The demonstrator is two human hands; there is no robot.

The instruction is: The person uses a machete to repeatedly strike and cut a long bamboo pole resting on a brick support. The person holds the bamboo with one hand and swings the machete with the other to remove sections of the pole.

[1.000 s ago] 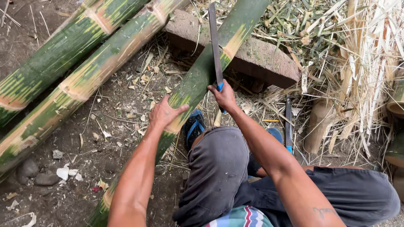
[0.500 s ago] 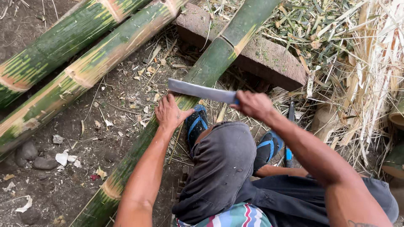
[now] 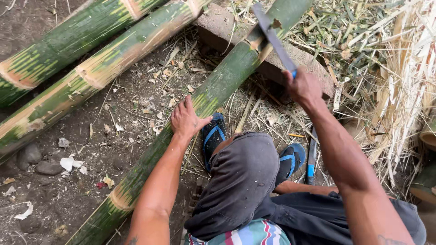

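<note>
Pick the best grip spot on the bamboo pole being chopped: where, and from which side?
Grip the bamboo pole mid-span, palm down from above, where the left hand presses it. It lies low on dirt with its far end on a stone block, leaving only the top open, clear of the machete.

Outdoor work yard, rural, for cutting bamboo. Bare dirt ground (image 3: pixel 81 190) with small stones (image 3: pixel 34 159) and scattered chips. Long green bamboo poles (image 3: pixel 91 68) lie side by side on the earth; one rests across a rough wooden block (image 3: pixel 227 31). Heap of dry, pale bamboo strips and leaf litter (image 3: pixel 395 77) along one side. No floor, walls or furniture visible.
</note>
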